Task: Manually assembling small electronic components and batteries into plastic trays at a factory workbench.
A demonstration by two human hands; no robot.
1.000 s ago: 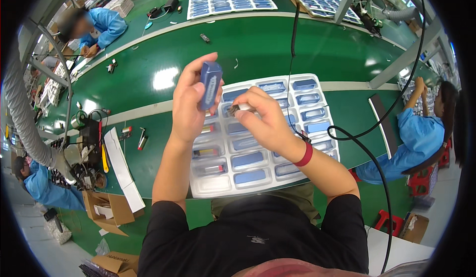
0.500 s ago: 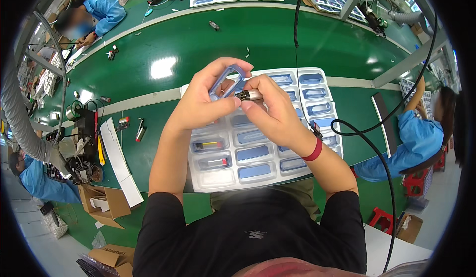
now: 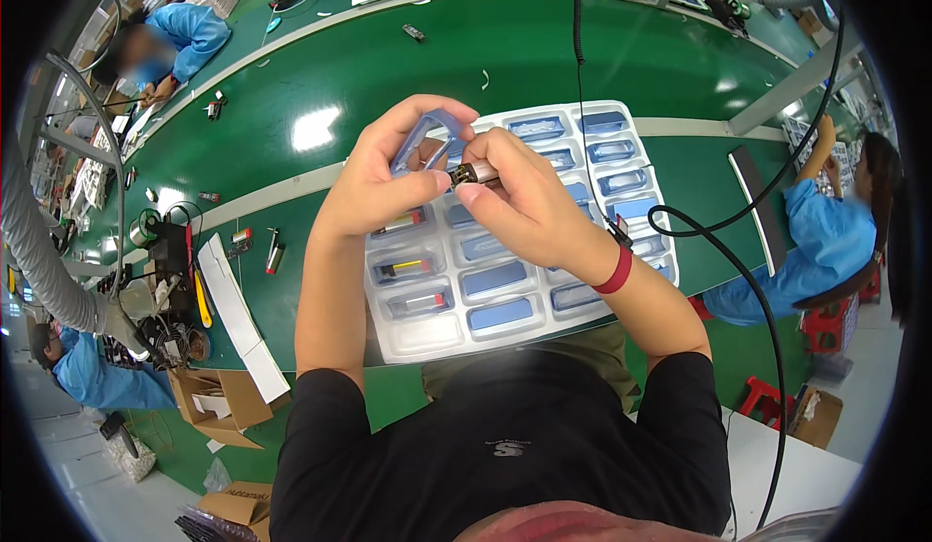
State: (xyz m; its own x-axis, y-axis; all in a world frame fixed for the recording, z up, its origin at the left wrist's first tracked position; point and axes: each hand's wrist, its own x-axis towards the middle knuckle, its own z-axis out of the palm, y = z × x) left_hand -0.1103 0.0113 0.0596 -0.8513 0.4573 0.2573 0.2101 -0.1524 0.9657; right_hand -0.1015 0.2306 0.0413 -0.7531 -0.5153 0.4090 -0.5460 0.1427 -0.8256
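Observation:
My left hand [image 3: 361,185] is closed around a translucent blue plastic housing [image 3: 399,161], an elongated frame with an open middle, held tilted. Between the thumb and fingers of my right hand [image 3: 529,197] is a small silver electronic part [image 3: 482,169] with a dark end. That dark end is close to the housing and my left thumb; whether it touches the housing I cannot tell. Both hands are above a white moulded tray [image 3: 419,335]. Its compartments hold several blue housings [image 3: 499,315], and the left column holds small parts with red ends [image 3: 417,303].
A black cable [image 3: 762,299] loops across the right side. At left lie a white strip [image 3: 238,314], a yellow-handled tool [image 3: 202,299] and a grey duct hose [image 3: 44,231]. Loose small parts [image 3: 275,251] rest on the green table. Co-workers in blue sit left and right [image 3: 830,236].
The whole view has shifted slightly. Both hands keep their holds, and the silver part and the housing remain close together with only a slight change of angle.

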